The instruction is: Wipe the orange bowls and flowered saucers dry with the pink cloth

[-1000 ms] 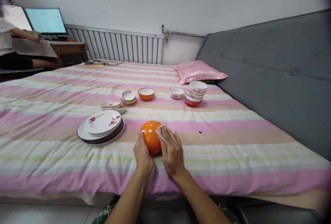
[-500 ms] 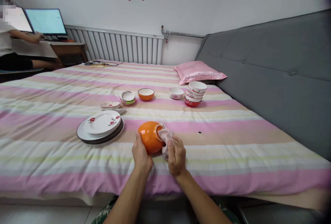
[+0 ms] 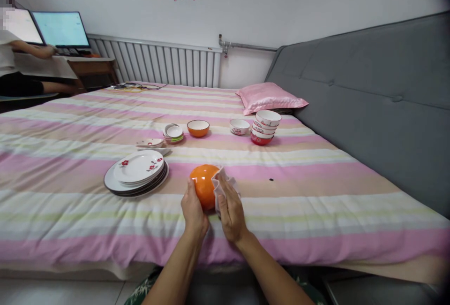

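Observation:
An orange bowl [image 3: 204, 185] is tipped on its side above the near part of the bed, its glossy outside towards me. My left hand [image 3: 193, 209] grips the bowl by its left edge, thumb on the outside. A pale pinkish cloth [image 3: 218, 178] lies over the bowl's base on the right. My right hand [image 3: 231, 209] is closed on this cloth and presses it against the bowl; the bowl's foot ring is hidden beneath it. To the left of the bowl is a stack of plates [image 3: 138, 166] with red flowers on the top one.
Behind stand small dishes [image 3: 174, 131], another orange bowl [image 3: 198, 128], a white bowl [image 3: 239, 126] and a bowl stack [image 3: 265, 129]. Shallow dishes [image 3: 150, 143] lie behind the plates. A pink pillow [image 3: 269, 97] rests by the grey headboard [image 3: 369, 80]. A person [image 3: 21, 61] sits at a desk, far left.
My right hand has slid left and flattened the cloth over the bowl's base, covering the foot ring that showed before. The bowl has turned slightly in my left hand.

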### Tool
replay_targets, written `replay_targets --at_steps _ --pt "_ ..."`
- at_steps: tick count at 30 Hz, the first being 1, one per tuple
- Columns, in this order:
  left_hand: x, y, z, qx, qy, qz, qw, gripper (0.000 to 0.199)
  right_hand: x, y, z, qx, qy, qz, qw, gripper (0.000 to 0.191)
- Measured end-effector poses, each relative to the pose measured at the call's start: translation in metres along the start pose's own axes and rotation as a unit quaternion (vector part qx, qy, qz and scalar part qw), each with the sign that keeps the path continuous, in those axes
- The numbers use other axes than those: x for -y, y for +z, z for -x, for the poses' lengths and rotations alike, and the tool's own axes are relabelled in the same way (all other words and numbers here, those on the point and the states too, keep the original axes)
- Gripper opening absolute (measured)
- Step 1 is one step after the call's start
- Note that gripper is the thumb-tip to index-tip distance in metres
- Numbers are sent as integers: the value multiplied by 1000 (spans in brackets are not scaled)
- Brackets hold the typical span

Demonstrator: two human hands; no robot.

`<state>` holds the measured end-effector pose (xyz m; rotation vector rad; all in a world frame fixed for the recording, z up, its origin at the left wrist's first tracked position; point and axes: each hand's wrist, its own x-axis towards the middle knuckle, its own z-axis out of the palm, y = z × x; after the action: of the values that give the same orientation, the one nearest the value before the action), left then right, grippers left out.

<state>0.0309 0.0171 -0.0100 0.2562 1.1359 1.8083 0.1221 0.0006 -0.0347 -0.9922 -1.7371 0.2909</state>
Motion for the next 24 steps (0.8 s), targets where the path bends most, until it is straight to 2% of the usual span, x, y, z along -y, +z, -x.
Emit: replay_targets --at_steps 8,13,18,24 --pt "2 -1 -3 0 -9 1 1000 37 -9 -1 -2 25 -5 101 995 48" --pt "2 1 -3 -11 -12 1 1000 36 -8 -4 -2 -10 8 129 992 43" --pt "1 2 -5 -42 -8 1 999 34 -7 -9 -3 -76 28 96 992 41" --pt "2 1 -6 -36 3 13 999 35 -5 -15 -2 -109 58 7 992 44"
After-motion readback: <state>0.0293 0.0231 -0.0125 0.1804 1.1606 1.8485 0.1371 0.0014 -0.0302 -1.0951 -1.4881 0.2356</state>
